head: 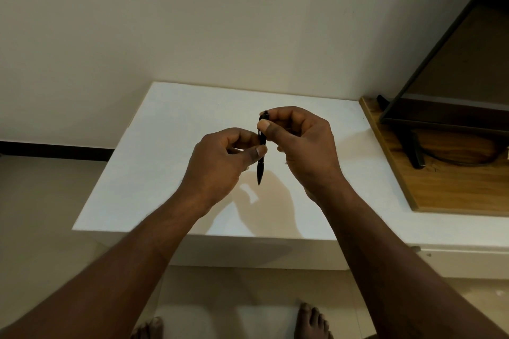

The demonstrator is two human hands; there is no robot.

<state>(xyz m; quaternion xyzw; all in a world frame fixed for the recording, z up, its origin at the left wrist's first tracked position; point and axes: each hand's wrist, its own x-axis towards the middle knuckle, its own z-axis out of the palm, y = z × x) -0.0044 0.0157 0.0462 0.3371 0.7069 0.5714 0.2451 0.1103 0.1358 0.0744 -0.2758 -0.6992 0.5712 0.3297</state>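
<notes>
A slim black pen (261, 166) hangs upright above the white tabletop (154, 146), tip pointing down toward me. My left hand (220, 165) pinches its middle between thumb and curled fingers. My right hand (303, 143) pinches the upper end, thumb against the barrel near the clip, fingers curled round the top. Both hands meet at the pen over the middle of the table; their shadow falls on the surface below.
The white table stands against a cream wall. To the right a wooden board (440, 181) carries a dark-framed screen (440, 107) with a black stand and cable. Tiled floor (41, 215) lies left and in front; my bare feet (311, 322) show at the bottom.
</notes>
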